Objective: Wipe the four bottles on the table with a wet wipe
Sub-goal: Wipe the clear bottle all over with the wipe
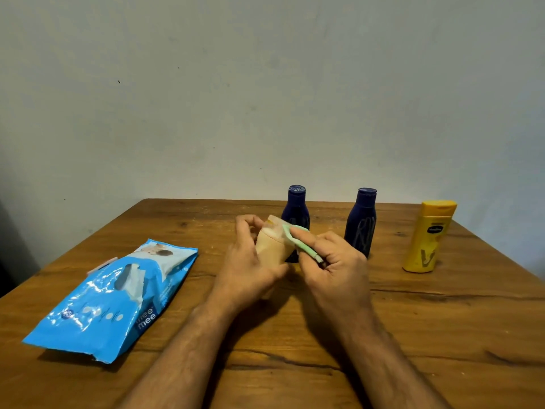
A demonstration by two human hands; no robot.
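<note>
Head view: left hand (250, 261) grips a tan bottle (274, 246) lifted above the table (442, 320), while right hand (333, 261) fingers pinch a green wipe (298, 240) against it. Probably light, smooth plastic, slippery when wet; best held round its body.

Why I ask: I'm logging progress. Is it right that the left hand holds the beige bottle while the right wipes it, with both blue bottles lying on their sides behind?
Not quite. The head view shows both blue bottles standing upright behind. The rest holds: the left hand holds the beige bottle while the right hand wipes it with the wet wipe.
</note>
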